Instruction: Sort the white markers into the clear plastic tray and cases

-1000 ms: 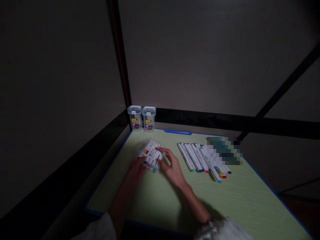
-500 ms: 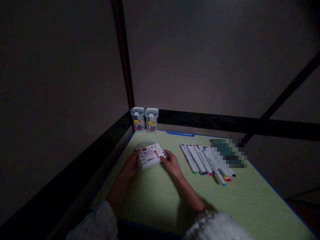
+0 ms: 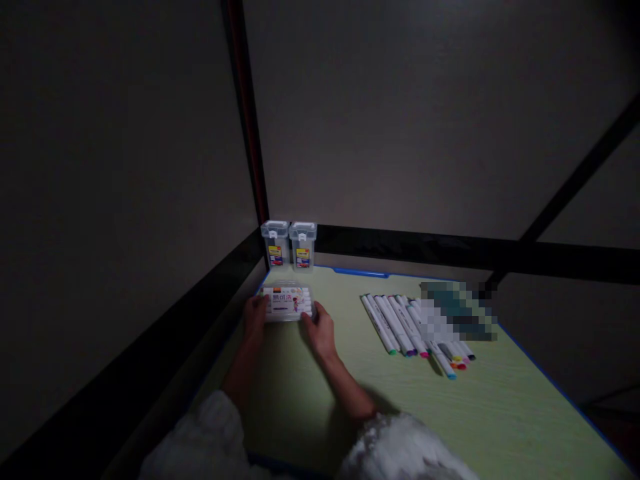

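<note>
A clear plastic marker case [image 3: 287,303] with a printed label and white markers inside is at the left part of the table. My left hand [image 3: 255,319] grips its left end, fingers closed on the edge. At its right end my right hand [image 3: 320,330] holds the near corner, thumb in front. The case lies level; whether it rests fully on the tabletop I cannot tell. Off to the right, several loose white markers [image 3: 400,325] with coloured ends lie side by side, apart from both hands.
Two lidded clear plastic boxes [image 3: 303,248] with yellow labels stand at the table's far left corner. A blue strip [image 3: 361,273] runs along the back edge of the pale green table [image 3: 430,420]. Something dark green and blurred [image 3: 460,310] lies behind the markers. Walls enclose the back and left.
Both hands have moved the marker case left and slightly away from me. It was tilted and now sits straighter. The loose markers lie as before.
</note>
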Available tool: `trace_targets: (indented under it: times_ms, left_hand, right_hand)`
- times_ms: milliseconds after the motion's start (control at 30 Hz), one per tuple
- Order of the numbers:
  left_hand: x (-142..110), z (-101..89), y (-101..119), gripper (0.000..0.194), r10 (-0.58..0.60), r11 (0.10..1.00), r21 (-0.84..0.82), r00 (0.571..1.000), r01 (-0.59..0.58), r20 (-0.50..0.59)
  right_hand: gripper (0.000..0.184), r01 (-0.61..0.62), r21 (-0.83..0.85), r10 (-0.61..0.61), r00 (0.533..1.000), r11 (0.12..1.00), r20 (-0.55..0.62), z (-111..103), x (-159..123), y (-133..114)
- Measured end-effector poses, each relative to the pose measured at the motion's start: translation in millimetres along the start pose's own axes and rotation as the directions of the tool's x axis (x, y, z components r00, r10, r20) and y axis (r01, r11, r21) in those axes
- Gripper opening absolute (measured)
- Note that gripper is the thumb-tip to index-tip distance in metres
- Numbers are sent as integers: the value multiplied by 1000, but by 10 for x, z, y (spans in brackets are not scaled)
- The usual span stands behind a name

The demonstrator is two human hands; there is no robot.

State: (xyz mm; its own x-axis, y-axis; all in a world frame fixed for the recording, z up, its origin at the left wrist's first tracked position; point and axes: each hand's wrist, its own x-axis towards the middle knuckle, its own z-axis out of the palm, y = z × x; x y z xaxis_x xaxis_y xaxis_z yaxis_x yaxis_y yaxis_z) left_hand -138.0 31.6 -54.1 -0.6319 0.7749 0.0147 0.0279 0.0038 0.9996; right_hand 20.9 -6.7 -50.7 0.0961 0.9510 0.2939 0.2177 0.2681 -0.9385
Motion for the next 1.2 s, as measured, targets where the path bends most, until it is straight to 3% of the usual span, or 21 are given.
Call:
trace_targets:
  times_ms: [167,400,733,967,1200]
  left_hand:
    - [118,-8,37,22,69,992,109,997,-66,-22]
    - [48,18,38,24,196,955,255,967,-151,-164]
    - [14,-9,26,24,238,897,399,968,-190,-76]
    - [13,-35,5,43,253,848,498,964,-180,-82]
    - [-4,-10,-27,49,279,815,549,957,-188,-86]
  right_hand:
    - [34,-5,-10,5,1000,1000,14,123,25,-38]
    - [34,-21,-35,21,1000,999,11,201,66,4]
    - [35,-32,-119,36,999,992,36,265,67,-23]
    - [38,12,-161,0,997,987,71,301,65,-40]
    - [35,65,-139,-53,994,988,91,293,63,-60]
